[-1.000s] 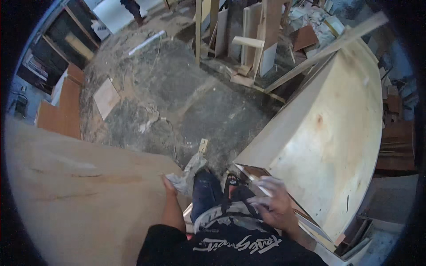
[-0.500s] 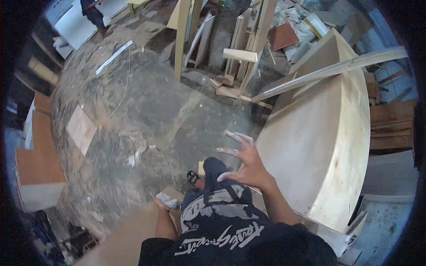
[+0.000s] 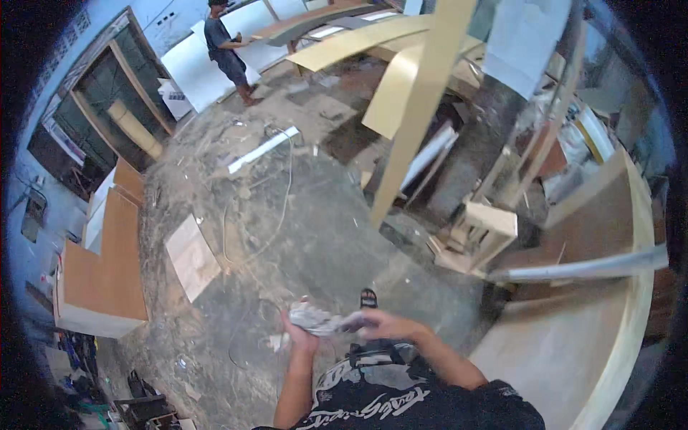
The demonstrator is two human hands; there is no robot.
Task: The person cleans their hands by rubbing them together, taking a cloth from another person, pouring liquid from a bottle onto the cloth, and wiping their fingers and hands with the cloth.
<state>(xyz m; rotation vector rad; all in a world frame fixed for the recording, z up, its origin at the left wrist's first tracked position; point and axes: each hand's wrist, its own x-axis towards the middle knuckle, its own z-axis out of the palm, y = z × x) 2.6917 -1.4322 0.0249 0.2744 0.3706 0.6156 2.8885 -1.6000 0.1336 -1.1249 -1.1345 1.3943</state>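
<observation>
My left hand (image 3: 301,338) is held palm up in front of my body, closed round a crumpled whitish-grey cloth (image 3: 315,319). From the other side my right hand (image 3: 387,326) reaches across to the cloth's right end. Its greyish fingertips meet the cloth there and are smeared by motion, so their grip cannot be made out. Both hands are above the dusty concrete floor (image 3: 322,208), just ahead of my dark printed shirt.
A large plywood panel structure (image 3: 559,351) stands close on my right, a white-edged strip (image 3: 588,270) across it. Ahead rises a yellowish upright board (image 3: 423,115). Brown-topped cabinets (image 3: 107,265) stand left. A thin board (image 3: 193,258) lies on the floor; a person (image 3: 226,54) stands far off.
My right hand, spread open and apart before, has come down to the cloth in my left hand. My view has swung left and up, bringing more of the room and the person into sight.
</observation>
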